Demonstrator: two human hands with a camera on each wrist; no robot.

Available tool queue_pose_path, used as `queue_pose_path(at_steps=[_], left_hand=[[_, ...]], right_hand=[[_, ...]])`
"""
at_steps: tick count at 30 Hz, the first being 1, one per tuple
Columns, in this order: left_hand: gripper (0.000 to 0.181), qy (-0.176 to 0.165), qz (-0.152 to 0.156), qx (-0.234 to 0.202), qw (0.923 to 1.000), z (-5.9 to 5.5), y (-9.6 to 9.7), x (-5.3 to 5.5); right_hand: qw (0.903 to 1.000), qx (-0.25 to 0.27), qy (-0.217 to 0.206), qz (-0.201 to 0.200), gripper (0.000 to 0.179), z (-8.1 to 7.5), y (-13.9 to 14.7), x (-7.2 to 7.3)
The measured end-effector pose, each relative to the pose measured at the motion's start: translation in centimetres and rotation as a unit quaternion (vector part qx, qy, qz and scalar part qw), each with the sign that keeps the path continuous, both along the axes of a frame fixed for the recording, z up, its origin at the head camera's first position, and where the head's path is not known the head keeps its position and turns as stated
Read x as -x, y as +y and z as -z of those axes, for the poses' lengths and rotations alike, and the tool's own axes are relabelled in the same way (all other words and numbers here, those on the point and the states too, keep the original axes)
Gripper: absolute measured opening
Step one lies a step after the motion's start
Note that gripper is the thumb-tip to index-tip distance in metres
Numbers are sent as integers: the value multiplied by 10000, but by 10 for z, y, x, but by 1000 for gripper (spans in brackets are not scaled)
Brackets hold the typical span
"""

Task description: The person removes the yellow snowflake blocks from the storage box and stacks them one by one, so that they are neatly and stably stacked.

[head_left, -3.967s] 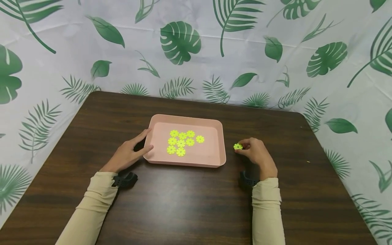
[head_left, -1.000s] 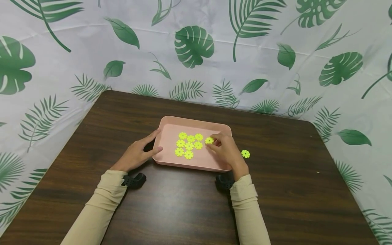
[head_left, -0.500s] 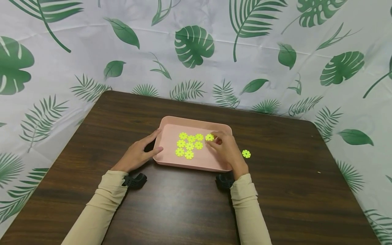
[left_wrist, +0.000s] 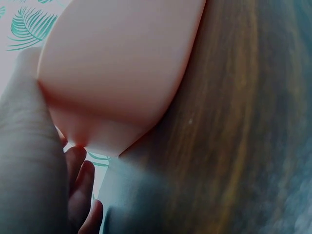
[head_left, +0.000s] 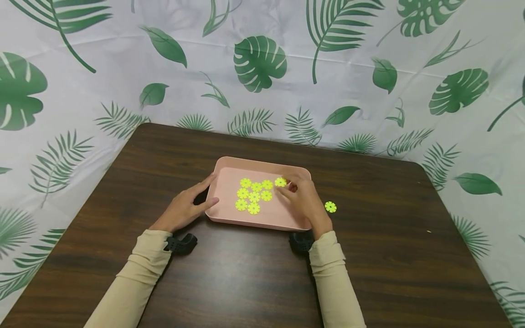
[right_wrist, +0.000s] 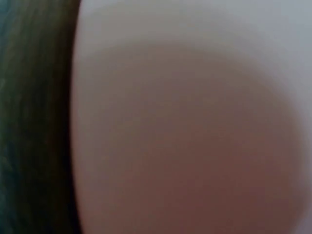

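A shallow pink tray [head_left: 250, 221] lies on the dark table. At its left end my left hand [head_left: 180, 207] grips the wall, thumb over the rim inside and fingers outside; the left wrist view shows this hand at the tray's corner [left_wrist: 122, 58]. Several yellow-green notched discs [head_left: 254, 197] lie grouped flat in the tray. My right hand [head_left: 303, 196] reaches over the right end and pinches a separate notched disc [head_left: 280, 182] by its edge, just right of the group. The right wrist view shows only the blurred tray [right_wrist: 185, 136], no fingers.
Another notched disc [head_left: 330, 207] lies on the table [head_left: 381, 255] just right of the tray. A leaf-patterned cloth [head_left: 180, 68] hangs behind the table. A tiny pale speck [head_left: 428, 231] sits on the table farther right.
The right hand has left the disc on the table and moved left into the tray to the lone disc. That disc has since shifted slightly toward the far side. Left hand unchanged.
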State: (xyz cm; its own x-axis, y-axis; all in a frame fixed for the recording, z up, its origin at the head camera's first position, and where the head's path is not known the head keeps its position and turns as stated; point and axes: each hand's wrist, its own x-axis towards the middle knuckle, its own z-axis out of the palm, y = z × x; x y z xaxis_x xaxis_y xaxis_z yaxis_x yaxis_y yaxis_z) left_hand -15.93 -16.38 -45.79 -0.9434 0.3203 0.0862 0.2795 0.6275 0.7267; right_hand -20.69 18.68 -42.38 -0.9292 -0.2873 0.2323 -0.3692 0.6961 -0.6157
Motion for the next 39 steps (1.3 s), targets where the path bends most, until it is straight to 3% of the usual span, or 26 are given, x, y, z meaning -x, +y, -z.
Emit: queue_pose_path(at_steps=[10, 20, 27, 30, 34, 39], left_hand=[[77, -28, -4, 29, 10000, 2, 2, -1], [77, -21, -9, 12, 10000, 1, 3, -1], [76, 16, -42, -54, 10000, 0, 1, -1], [77, -35, -39, -15, 10000, 0, 2, -2], [77, -72, -98, 27, 9999, 2, 0, -2], [76, -71, -45, 42, 10000, 0, 2, -1]], right_hand=[[9997, 184, 147, -85, 37, 4, 3, 1], [9991, 298, 266, -115, 37, 1, 3, 4], [9986, 349, 387, -103, 28, 0, 2, 7], [9979, 519, 372, -65, 34, -6, 8, 3], [9955, 735, 557, 230, 38, -15, 27, -3], [9916, 664, 551, 960, 35, -24, 76, -18]])
